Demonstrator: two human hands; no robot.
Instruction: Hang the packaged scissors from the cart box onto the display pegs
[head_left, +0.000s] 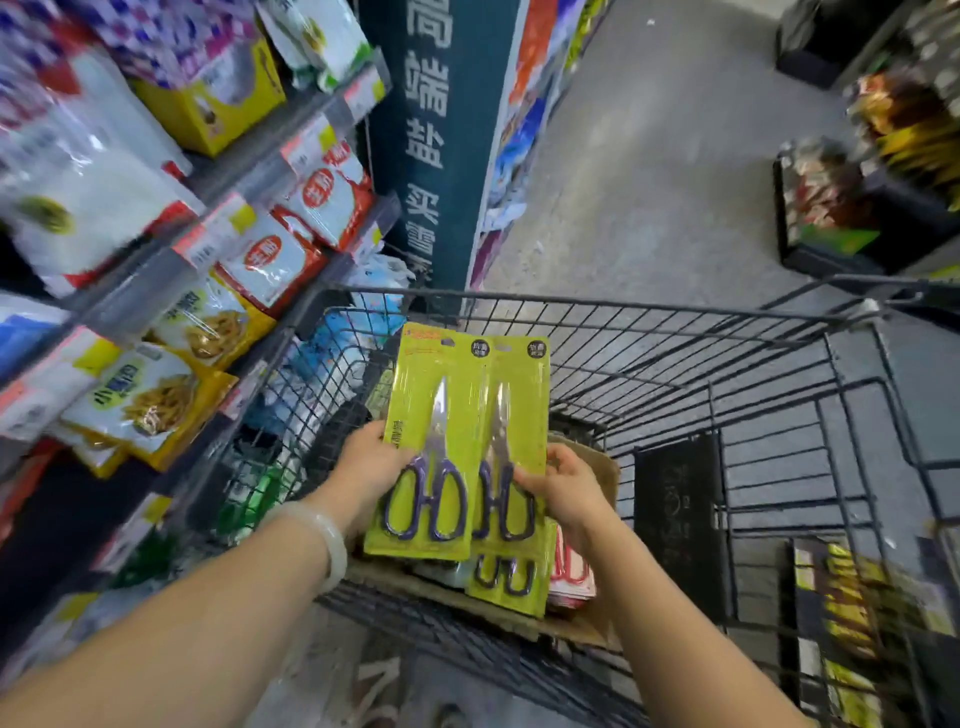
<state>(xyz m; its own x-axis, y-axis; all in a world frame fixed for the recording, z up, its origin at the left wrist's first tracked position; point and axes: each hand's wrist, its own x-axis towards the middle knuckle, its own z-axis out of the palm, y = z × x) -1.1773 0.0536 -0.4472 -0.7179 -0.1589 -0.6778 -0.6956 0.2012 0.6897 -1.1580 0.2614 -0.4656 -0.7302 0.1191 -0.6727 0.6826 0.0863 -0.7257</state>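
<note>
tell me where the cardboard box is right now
In the head view, the cardboard box sits inside the wire cart, low centre, behind the scissors packs both hands hold.

So the black wire cart (675, 332) is parked on a grey concrete floor (649, 171), right up against the shelving (270, 145) on its left. Down in the cart basket sits an open cardboard box (605, 473) with lime-green scissor packs (506, 584) and a red-and-white pack (571, 571) lying in it. A dark flat panel (675, 525) stands just right of the box. The shelves are stacked with bagged goods, white and yellow packets (156, 400), price tags along the edges.
</note>
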